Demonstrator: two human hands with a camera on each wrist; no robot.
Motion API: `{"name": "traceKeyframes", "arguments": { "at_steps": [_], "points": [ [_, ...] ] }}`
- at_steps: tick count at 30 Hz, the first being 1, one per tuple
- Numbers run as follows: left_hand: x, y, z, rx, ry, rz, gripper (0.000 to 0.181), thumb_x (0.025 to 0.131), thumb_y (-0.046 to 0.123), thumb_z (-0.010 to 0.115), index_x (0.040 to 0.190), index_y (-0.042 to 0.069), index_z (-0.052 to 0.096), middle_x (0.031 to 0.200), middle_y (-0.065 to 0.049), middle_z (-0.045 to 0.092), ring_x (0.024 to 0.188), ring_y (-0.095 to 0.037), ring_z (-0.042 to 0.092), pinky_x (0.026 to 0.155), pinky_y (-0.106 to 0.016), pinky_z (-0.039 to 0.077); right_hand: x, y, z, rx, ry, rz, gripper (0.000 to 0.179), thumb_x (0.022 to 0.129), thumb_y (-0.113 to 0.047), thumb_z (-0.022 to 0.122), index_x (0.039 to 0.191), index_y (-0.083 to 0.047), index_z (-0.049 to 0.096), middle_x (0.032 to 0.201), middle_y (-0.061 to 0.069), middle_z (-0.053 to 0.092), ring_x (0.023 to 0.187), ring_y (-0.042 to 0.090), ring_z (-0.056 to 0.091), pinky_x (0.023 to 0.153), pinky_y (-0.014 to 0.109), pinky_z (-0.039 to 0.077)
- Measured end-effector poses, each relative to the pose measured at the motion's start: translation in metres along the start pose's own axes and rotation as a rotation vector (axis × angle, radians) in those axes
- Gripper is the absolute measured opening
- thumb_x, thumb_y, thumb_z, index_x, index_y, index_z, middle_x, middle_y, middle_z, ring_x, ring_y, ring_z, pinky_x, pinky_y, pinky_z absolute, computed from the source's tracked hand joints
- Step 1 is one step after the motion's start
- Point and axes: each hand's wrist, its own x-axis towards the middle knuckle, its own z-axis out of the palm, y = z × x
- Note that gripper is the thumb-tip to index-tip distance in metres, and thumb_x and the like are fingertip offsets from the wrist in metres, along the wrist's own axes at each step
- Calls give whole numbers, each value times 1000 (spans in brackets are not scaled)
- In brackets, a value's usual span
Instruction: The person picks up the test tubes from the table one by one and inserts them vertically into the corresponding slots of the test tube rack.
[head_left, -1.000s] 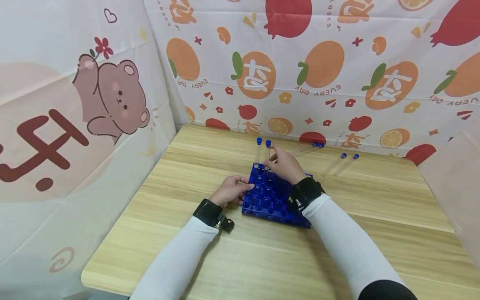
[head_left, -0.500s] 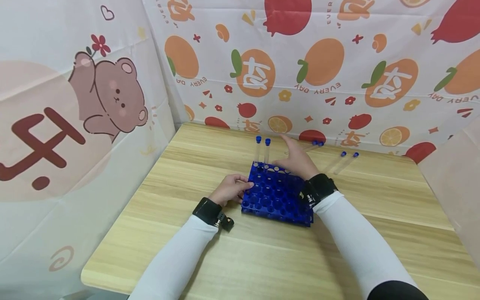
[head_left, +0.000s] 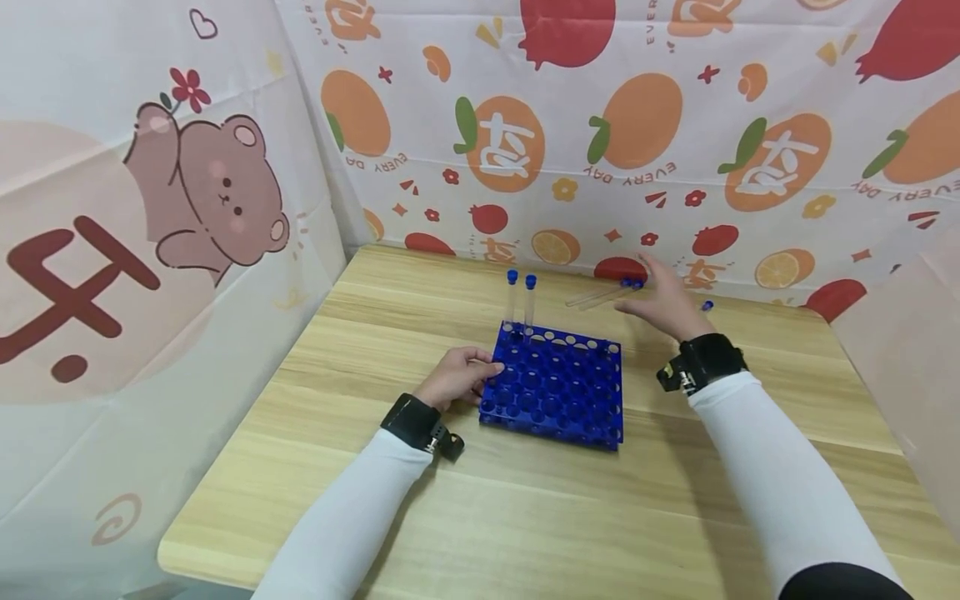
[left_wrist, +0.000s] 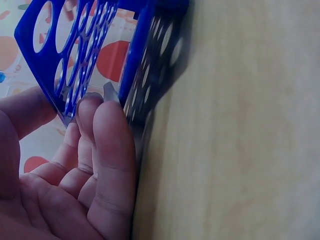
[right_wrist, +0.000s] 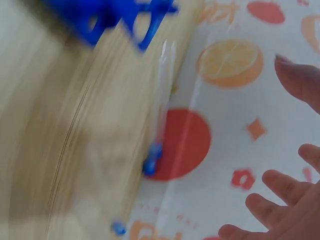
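Observation:
A blue test tube rack [head_left: 555, 383] with rows of round holes stands on the table. Along its left side, my left hand [head_left: 456, 379] pinches the edge, thumb on top and fingers beneath; the left wrist view shows the rack's side [left_wrist: 42, 65] between them. Two blue-capped test tubes [head_left: 530, 308] stand upright in the back left holes. Farther right, my right hand [head_left: 666, 304] is spread, holding nothing, above the back of the table. Beside its fingers lie two capped test tubes [head_left: 596, 295]. A blue cap [head_left: 707, 306] shows just past the hand, its tube mostly hidden.
The wooden table [head_left: 337, 500] meets a fruit-printed cloth [head_left: 420, 183] right behind the tubes. A second cloth with a bear print [head_left: 232, 192] hangs at the left.
My right hand has let go of the second upright tube and moved right, past the rack, toward the lying tubes. My left hand keeps its place on the rack.

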Motion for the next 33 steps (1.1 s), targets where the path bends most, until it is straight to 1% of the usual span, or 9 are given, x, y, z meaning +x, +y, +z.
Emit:
{"name": "traceKeyframes", "arguments": {
  "at_steps": [3,6,10,12,17,20,24,29,33],
  "points": [
    [0,0,0,4,-4,6,29,92,22,70,113,4,60,84,-2,64,58,-11,55,50,-26,56,-1,16,-9,-29,12,31,99,86,-52,71,158,-15,13,163,16,16,149,41,15,114,67,22],
    [-1,1,0,7,-6,12,30,93,22,69,113,3,60,84,-2,64,58,-11,55,50,-26,56,-2,31,-14,-50,10,67,96,90,-51,66,158,-11,13,162,20,16,148,43,15,114,67,22],
    [0,0,0,13,-3,11,31,92,23,70,114,3,60,85,-3,64,59,-12,55,51,-27,56,-5,51,-13,-69,-5,111,87,94,-41,64,156,-4,16,160,25,19,146,46,18,114,67,22],
    [1,0,0,15,2,7,31,92,23,71,113,4,61,85,-3,64,59,-12,55,51,-27,56,-6,61,-10,-68,-30,142,84,95,-36,63,156,-3,16,158,28,21,144,49,20,113,67,23],
    [0,-1,0,23,13,1,30,91,24,71,112,5,62,86,-4,64,59,-13,55,50,-27,56,-12,82,0,-112,-139,212,79,98,-34,57,154,2,15,153,37,22,139,56,23,111,68,25],
    [-1,0,0,23,12,3,30,91,24,71,112,4,62,85,-4,64,59,-14,55,50,-27,56,-16,88,6,-186,-175,205,73,99,-32,53,152,7,21,150,41,23,138,58,21,112,68,24],
    [-2,0,1,13,8,-5,31,91,24,71,113,4,61,84,-4,63,58,-13,55,49,-27,56,-20,94,12,-234,-183,185,70,98,-29,54,147,12,27,147,41,29,138,56,25,114,65,25],
    [-2,-1,1,10,11,-13,30,91,23,71,113,5,61,82,-3,63,57,-13,55,49,-27,56,-24,97,16,-242,-168,175,65,97,-27,54,144,13,34,145,39,35,136,54,30,113,63,28],
    [-2,-1,1,16,17,-7,30,91,23,71,112,5,62,83,-3,63,57,-13,55,49,-26,56,-26,98,16,-296,-126,167,58,98,-30,52,137,12,45,141,38,39,134,54,34,111,63,31]
  ]
}}
